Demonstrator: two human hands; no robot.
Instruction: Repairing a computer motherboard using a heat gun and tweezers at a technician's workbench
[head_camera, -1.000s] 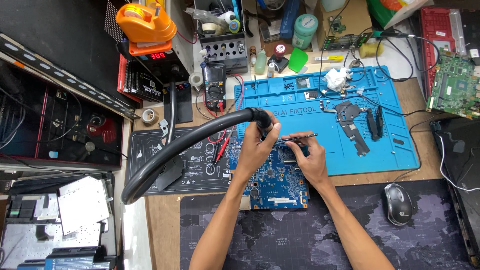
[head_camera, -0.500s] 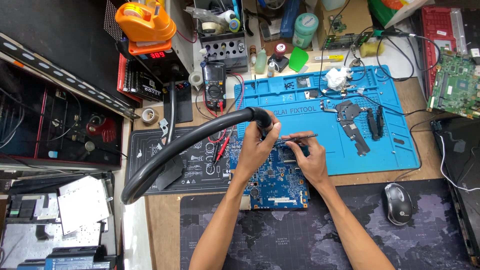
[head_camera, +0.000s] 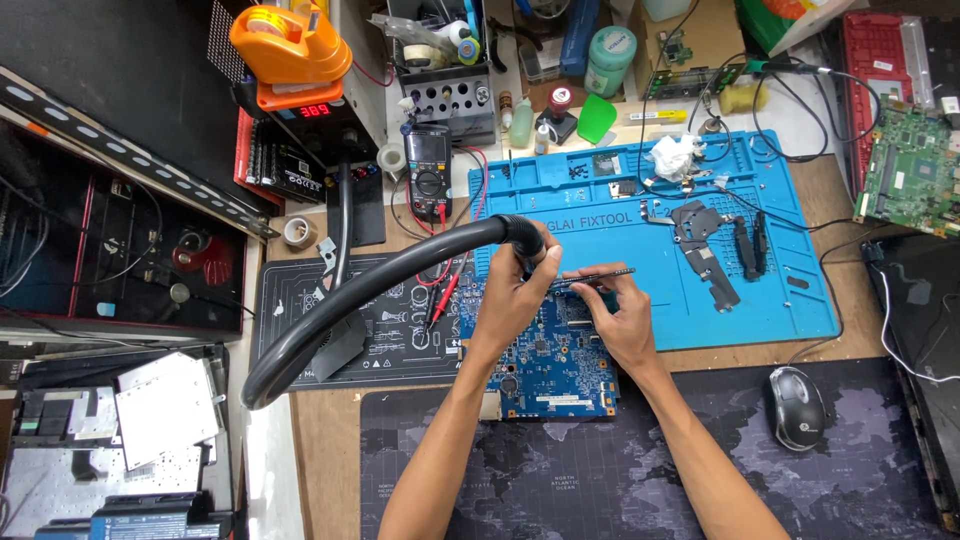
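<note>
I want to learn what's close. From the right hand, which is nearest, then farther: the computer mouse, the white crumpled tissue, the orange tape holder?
From the right hand:
1. White crumpled tissue, up on the blue mat.
2. Computer mouse, lower right; nearly a tie with the tissue.
3. Orange tape holder, far upper left.

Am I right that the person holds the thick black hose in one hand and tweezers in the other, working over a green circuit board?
Not quite: the board under the hands is blue, not green. The head view shows the left hand gripping the black hose and the right hand holding tweezers over the blue circuit board.
</note>
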